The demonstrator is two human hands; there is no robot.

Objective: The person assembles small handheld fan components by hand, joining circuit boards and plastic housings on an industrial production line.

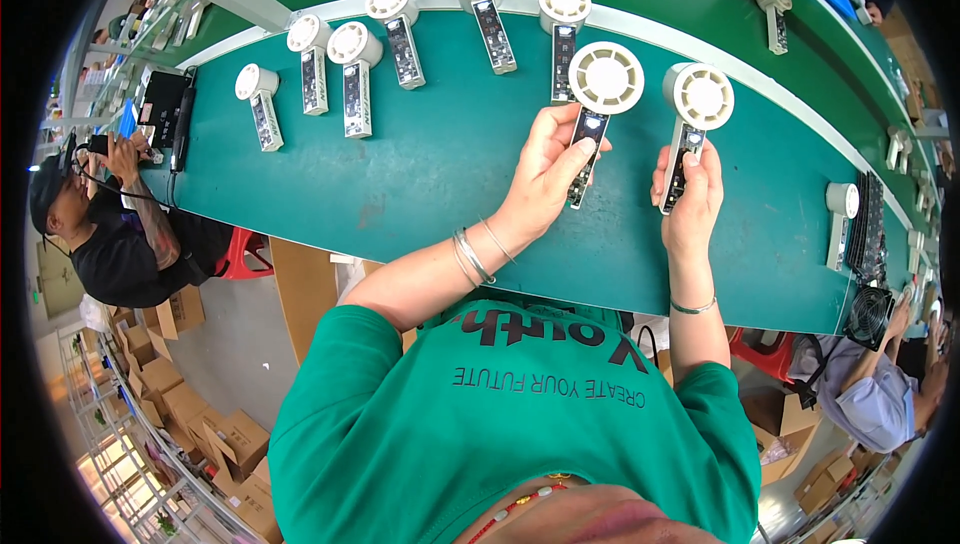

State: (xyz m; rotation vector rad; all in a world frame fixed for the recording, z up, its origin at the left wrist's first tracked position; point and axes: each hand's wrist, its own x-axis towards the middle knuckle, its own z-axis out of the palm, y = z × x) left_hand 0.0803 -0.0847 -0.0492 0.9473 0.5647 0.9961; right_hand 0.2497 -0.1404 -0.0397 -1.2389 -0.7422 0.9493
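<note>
Centrally, a white fan unit (606,82), its round slotted head turned upward, is raised above the worktop (430,184) in my left hand (552,169), which is closed around the handle with the thumb pressed along the exposed circuit board. Just to its right, my right hand (692,194) grips a second fan unit (703,97) of the same kind, also by its open handle, with the board facing up between thumb and fingers. The two heads are near each other but apart, and both point away from me. Beyond my hands, six similar units (357,99) lie in an uneven arc along the far part of the green worktop, heads outward; the rightmost of these sits partly behind the unit in my left hand. A white rail (650,22) borders that far edge. Toward the right end lies another unit (838,234), near a black round fan (868,316); at the left end stands a black box (162,104). Farther out, a co-worker (115,229) in a dark cap sits at the left, near cardboard boxes (190,404) on the floor, and a person in a pale blue shirt (875,399) is at the right.
</note>
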